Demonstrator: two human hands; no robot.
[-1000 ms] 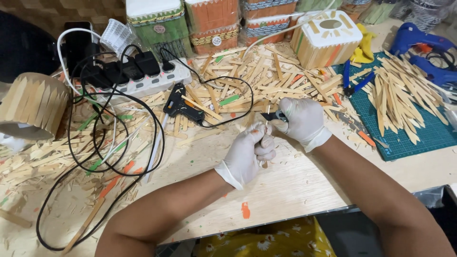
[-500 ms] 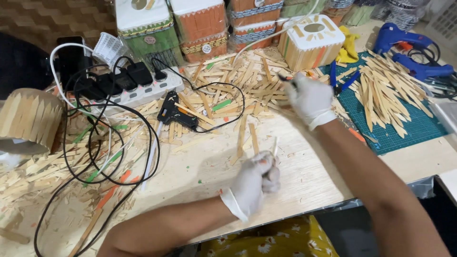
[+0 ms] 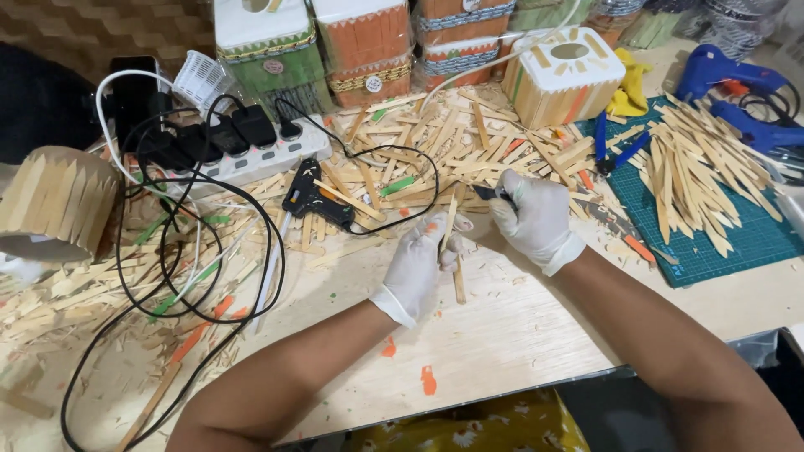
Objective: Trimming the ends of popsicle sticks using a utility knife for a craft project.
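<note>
- Left hand (image 3: 419, 264), gloved in white, sits just left of our midline; we pinch a thin wooden stick (image 3: 450, 224) between thumb and fingertips, the other fingers curled in under it.
- From that hand the stick runs up and slightly right, its long axis close to upright in the head view, its top end rising toward the heap of loose sticks (image 3: 452, 146) beyond.
- We see a second stick (image 3: 459, 285) lying flat on the table (image 3: 502, 343) just right of the left palm, pointing back toward us; whether it touches the glove we cannot tell.
- Right hand (image 3: 536, 219), also gloved, lies just right of the held stick and a little farther out; its fingers are closed around a small dark tool (image 3: 488, 193), whose tip points left toward the stick's upper part.
- We judge the left hand the nearer one to the stick, since it already grips it; the right hand's tool tip stands near the stick, but contact is too small to tell.
- Our forearms come in from the lower edge and converge, the left from the lower left, the right from the lower right, wrists bent inward.
- Farther left of the left hand lie a black glue gun (image 3: 314, 197) and looped black cable (image 3: 209, 276); right of the right hand, well apart, the green cutting mat (image 3: 737, 243).
</note>
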